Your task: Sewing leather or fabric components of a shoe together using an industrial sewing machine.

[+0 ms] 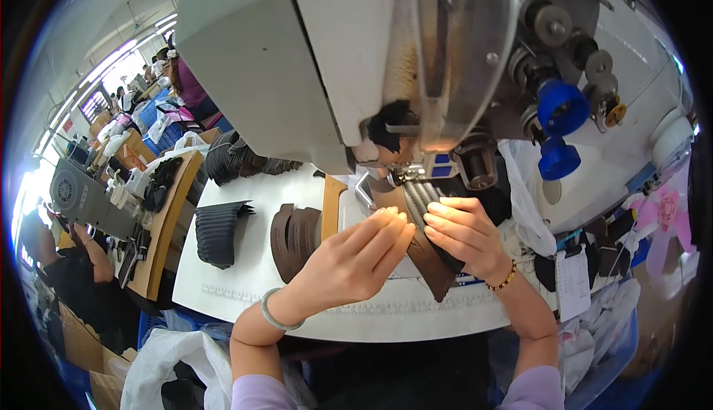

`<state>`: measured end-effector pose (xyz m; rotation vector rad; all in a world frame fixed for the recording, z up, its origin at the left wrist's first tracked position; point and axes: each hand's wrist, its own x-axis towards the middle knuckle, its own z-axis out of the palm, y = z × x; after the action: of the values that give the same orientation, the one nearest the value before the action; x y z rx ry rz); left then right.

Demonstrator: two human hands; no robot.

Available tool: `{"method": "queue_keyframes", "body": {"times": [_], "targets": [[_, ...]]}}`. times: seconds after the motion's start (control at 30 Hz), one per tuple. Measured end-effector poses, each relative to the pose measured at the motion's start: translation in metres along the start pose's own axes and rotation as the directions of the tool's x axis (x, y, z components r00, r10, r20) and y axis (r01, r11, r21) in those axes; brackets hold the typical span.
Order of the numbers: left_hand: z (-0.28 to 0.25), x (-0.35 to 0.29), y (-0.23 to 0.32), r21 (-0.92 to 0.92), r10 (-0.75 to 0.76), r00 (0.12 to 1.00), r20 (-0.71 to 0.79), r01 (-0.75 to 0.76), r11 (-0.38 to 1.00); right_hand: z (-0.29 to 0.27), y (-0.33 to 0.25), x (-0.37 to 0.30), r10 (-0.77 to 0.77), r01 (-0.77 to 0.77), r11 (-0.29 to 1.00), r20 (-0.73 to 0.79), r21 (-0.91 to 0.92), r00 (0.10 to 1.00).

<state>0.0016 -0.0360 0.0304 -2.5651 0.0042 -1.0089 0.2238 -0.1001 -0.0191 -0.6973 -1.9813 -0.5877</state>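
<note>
My right hand (468, 235) is closed on a dark ribbed piece (423, 200), its fingers lying over the folds and the thumb side hidden. Beneath it a brown leather-like strip (427, 265) hangs toward the table's front, its upper end at the sewing machine's (445, 146) needle area. Just left of that strip, my left hand (356, 254) has its fingertips pressed together; whatever they pinch is too small or hidden to make out. Curved brown pieces (293, 235) lie by my left wrist, and a stack of black ribbed pieces (219, 235) sits farther left.
More black ribbed pieces (241, 157) are piled at the table's back left. The machine head looms over my hands, with blue knobs (561, 107) at right. A printed ruler (342, 307) runs along the white tabletop's front. Co-workers (70, 284) sit at benches to the left.
</note>
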Motion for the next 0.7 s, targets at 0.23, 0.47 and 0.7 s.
{"method": "queue_keyframes", "body": {"times": [0.23,0.47,0.7], "targets": [[0.001,-0.001,-0.003,0.036,0.053,0.998,-0.014,-0.053,0.998,0.002,-0.005,0.002,0.019,-0.02,0.999,-0.004,-0.03,1.0],[0.0,0.002,-0.011,-0.015,0.013,1.0,-0.003,-0.013,1.0,0.004,-0.006,0.001,0.067,-0.068,0.996,-0.008,-0.054,0.998],[0.011,-0.005,-0.015,-0.08,-0.038,0.997,-0.069,0.033,0.996,0.01,-0.007,0.001,0.139,-0.139,0.99,-0.035,-0.012,0.99]]}}
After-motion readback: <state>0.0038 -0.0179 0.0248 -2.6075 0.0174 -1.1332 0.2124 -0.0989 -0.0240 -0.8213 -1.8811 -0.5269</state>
